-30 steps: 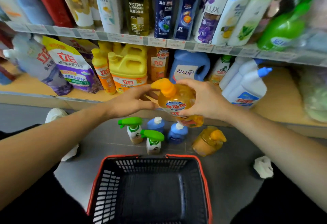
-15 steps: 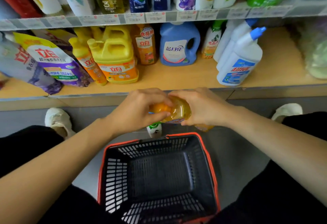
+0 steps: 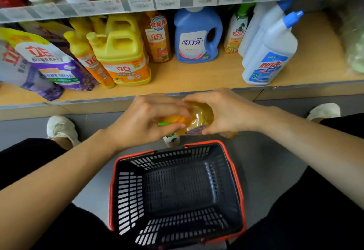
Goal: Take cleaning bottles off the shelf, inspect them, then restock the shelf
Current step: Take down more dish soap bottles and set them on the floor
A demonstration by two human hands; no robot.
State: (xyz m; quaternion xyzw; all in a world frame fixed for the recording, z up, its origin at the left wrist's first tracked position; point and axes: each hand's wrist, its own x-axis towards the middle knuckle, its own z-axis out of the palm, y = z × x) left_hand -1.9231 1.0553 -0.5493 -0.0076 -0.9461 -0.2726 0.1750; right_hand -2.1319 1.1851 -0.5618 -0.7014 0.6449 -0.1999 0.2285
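I hold a clear orange dish-soap bottle [image 3: 201, 114] tipped on its side in front of the lower shelf's edge [image 3: 197, 90]. My right hand [image 3: 226, 109] grips its body. My left hand [image 3: 145, 121] is curled round its orange pump top. On the wooden shelf stand a yellow jug [image 3: 122, 52], a tall orange bottle [image 3: 158, 38], a blue detergent jug [image 3: 197, 36] and white bottles with blue caps [image 3: 269, 52]. Beneath my hands a small white bottle [image 3: 171, 139] stands on the floor, mostly hidden.
A dark shopping basket with a red rim [image 3: 239, 188] sits on the grey floor between my knees. Purple refill pouches [image 3: 53, 62] lean at the shelf's left. An upper shelf with price tags [image 3: 167, 1] carries shampoo bottles. White shoes [image 3: 59, 127] flank the basket.
The bottle came down from upright at shelf height to lying sideways lower down. My left hand closed round its pump top. The view tilted down, hiding most of the floor bottles.
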